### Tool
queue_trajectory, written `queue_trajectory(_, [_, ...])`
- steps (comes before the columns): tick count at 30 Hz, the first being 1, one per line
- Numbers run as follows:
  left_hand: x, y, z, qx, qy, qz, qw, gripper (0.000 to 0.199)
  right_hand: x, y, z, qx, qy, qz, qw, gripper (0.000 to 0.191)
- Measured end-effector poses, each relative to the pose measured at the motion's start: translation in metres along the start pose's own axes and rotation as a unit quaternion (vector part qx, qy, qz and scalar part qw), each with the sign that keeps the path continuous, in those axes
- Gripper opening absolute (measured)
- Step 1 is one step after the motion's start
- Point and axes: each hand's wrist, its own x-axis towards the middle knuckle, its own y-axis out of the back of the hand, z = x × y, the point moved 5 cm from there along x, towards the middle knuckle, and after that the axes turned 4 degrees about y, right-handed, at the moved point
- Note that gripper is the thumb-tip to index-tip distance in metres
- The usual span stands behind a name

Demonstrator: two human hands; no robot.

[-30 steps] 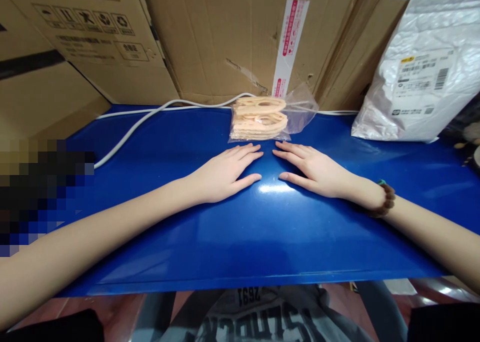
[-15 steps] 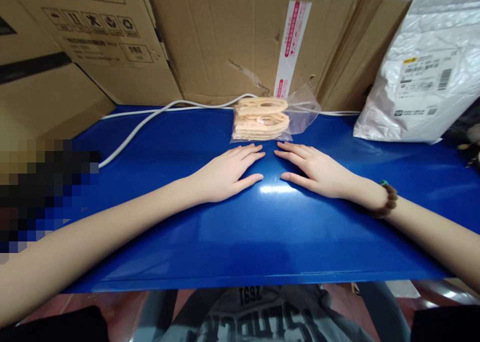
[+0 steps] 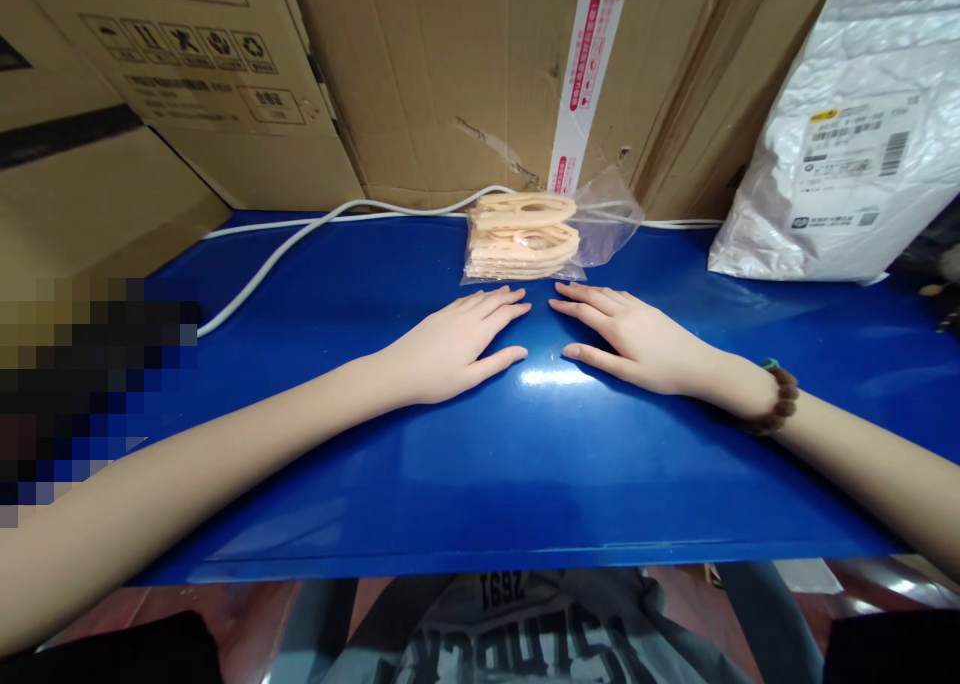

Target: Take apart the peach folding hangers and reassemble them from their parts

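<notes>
Palm down on the blue tabletop [image 3: 480, 484], my left hand [image 3: 457, 349] lies flat with its fingers stretched out and nothing in it. My right hand [image 3: 630, 339] rests the same way opposite it, fingers apart, a brown beaded bracelet [image 3: 778, 399] around its wrist. A small gap separates the two sets of fingertips. Just beyond them sits a clear plastic bag [image 3: 611, 226] holding flat, folded, cream-coloured pieces [image 3: 525, 239]; their exact kind I cannot make out. Neither hand touches the bag.
Cardboard boxes [image 3: 450, 84] wall off the back and left. A white cable [image 3: 277, 259] runs along the rear of the table. At the right back leans a white parcel bag [image 3: 787, 234] with a label. A blurred-out patch covers the left edge.
</notes>
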Motion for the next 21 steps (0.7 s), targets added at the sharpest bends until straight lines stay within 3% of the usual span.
queue_trajectory(17, [0.0005, -0.0002, -0.0007, 0.008, 0.0, 0.002, 1.0, 0.062, 0.0001, -0.0004, 0.0005, -0.018, 0.002, -0.007, 1.0, 0.063])
queue_trajectory(21, [-0.001, 0.0002, 0.0035, 0.047, -0.018, 0.024, 0.998, 0.061, -0.0003, 0.0015, -0.003, -0.042, 0.022, 0.001, 0.999, 0.058])
